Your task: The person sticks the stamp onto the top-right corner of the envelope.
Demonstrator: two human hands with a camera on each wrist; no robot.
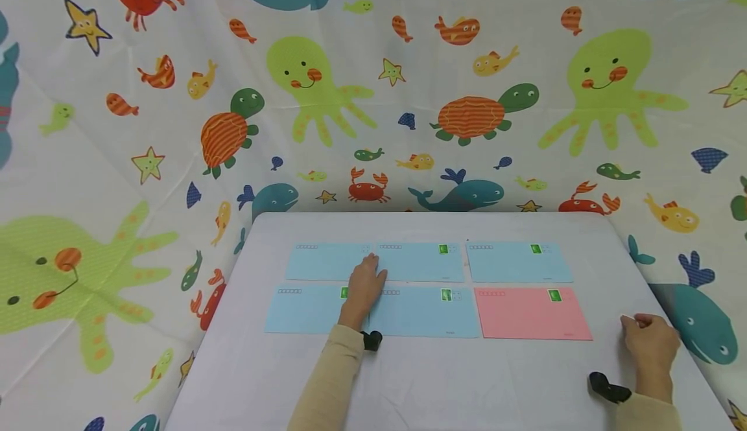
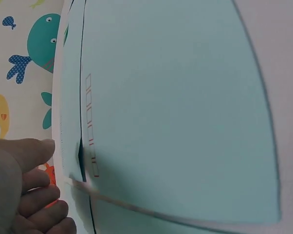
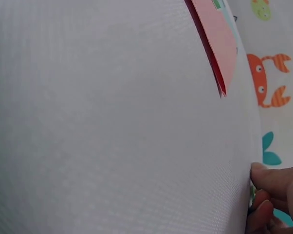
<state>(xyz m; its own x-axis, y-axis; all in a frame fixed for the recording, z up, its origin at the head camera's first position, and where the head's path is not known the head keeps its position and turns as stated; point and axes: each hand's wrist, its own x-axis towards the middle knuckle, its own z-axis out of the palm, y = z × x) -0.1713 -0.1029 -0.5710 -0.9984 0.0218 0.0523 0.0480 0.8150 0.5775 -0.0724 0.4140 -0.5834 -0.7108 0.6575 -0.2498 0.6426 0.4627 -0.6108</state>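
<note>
My left hand reaches over the back-left blue envelope, its fingertips at that envelope's right end, beside a printed corner box. The wrist and palm cover parts of the two front blue envelopes. In the left wrist view, the thumb and fingers lie near the envelopes' edges. At the table's right side, my right hand pinches a small thin piece that looks like a stamp, mostly hidden by the fingers. The pink envelope, with a green stamp at its upper right, lies left of this hand.
Other blue envelopes fill two rows: back middle, back right, front left and front middle, each with a green stamp. They lie on a white table. Behind hangs a sea-animal cloth.
</note>
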